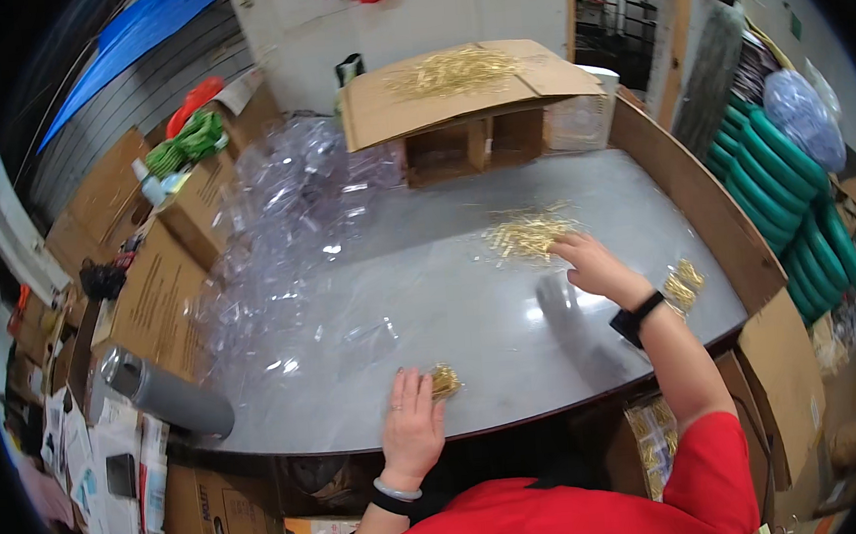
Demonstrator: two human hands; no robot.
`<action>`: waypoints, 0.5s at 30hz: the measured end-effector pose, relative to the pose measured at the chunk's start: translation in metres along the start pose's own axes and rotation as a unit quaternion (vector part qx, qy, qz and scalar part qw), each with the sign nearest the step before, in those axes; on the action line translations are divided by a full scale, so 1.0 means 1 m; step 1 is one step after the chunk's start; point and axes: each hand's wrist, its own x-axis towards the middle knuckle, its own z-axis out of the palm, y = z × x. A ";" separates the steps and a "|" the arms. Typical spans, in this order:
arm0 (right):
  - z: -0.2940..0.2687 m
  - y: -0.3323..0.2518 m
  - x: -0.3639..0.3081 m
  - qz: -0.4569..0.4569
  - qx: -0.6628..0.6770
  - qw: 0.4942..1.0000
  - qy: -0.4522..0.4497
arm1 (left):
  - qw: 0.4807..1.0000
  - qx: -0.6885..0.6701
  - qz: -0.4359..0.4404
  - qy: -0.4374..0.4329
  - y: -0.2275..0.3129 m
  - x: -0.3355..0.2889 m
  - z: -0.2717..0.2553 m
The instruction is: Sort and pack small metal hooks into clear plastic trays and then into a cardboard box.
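My left hand lies flat at the table's near edge, fingers stretched out and side by side. Against its fingers rests a small bunch of thin gold sticks, perhaps metal pins; their exact kind is too small to tell. My right hand reaches across to a loose pile of the same gold pieces. Its fingers are extended and a little bent at the pile's right edge, with nothing plainly held. Small gold bunches lie on the table right of my right wrist.
Clear plastic containers heap along the grey table's left side. A cardboard piece with more gold sticks tops a divided box at the back. A grey bottle stands front left. Cardboard walls border the right.
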 end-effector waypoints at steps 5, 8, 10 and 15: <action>0.058 0.024 0.082 0.080 -0.114 0.989 0.057 | 1.000 -0.029 0.004 -0.009 -0.001 0.000 0.003; 0.060 -0.016 0.106 0.071 -0.072 0.995 -0.010 | 0.999 -0.041 -0.010 -0.006 -0.003 -0.001 0.001; 0.070 -0.053 0.117 0.020 0.035 0.998 -0.048 | 0.999 -0.036 -0.015 0.004 -0.008 -0.003 -0.002; 0.078 -0.069 0.142 0.067 0.255 0.964 0.040 | 0.999 -0.040 -0.025 0.004 -0.010 0.003 -0.005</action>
